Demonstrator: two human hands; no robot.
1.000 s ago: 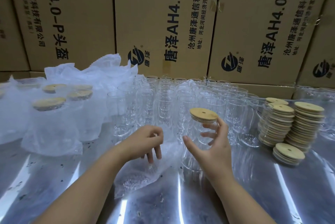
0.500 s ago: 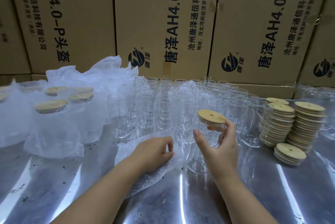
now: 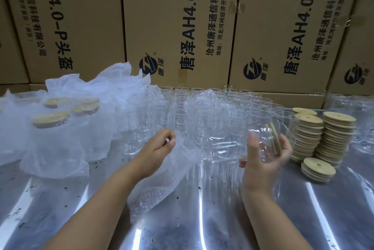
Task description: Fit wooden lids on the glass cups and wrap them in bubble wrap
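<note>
- Holding a cup (image 3: 260,138) tipped on its side, the right grip (image 3: 263,160) curls round it just above the surface (image 3: 303,209) — lid (image 3: 274,140) at its mouth, facing right.
- Left grip (image 3: 159,148) pinches the edge of the wrap (image 3: 162,187), which lies left of the cup.
- Bare cups (image 3: 202,108) stand in rows behind — lid stacks (image 3: 323,138) right, wrapped cups (image 3: 50,128) left.

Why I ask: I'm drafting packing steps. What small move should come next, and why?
Probably lay the lidded cup onto the bubble wrap: the right hand holds it tipped sideways, lid on, and the left hand pinches the sheet's lifted edge.
</note>
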